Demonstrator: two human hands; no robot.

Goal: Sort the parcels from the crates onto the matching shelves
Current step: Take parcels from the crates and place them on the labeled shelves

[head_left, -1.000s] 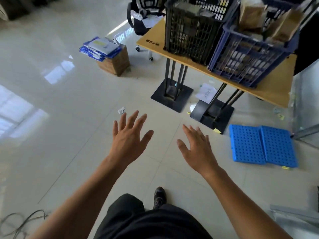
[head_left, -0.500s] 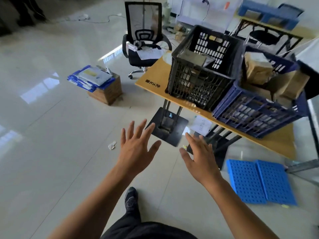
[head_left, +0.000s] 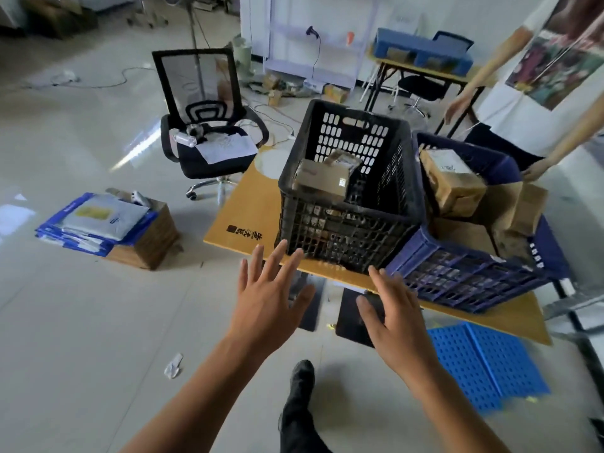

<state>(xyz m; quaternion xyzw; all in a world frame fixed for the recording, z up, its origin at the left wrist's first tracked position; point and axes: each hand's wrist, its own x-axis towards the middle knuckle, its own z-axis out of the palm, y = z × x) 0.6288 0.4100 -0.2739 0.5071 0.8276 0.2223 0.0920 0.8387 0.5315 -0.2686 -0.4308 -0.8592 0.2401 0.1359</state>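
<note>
A black crate (head_left: 351,230) stands on a wooden table (head_left: 248,207) with small cardboard parcels (head_left: 322,178) inside. To its right a blue crate (head_left: 470,276) holds larger brown parcels (head_left: 452,181). My left hand (head_left: 268,295) is stretched out flat with its fingers spread, the fingertips just short of the black crate's near left corner. My right hand (head_left: 395,315) is also spread and empty, in front of the gap between the two crates.
A black office chair (head_left: 206,132) with papers stands behind the table. A box topped with blue and white mailers (head_left: 104,223) sits on the floor at left. Blue perforated panels (head_left: 483,364) lie on the floor at right. Another person (head_left: 529,103) stands behind the blue crate.
The view has lifted and closed in on the table. Both hands have moved forward towards the crates, still spread and empty. A person at the far right has come into view.
</note>
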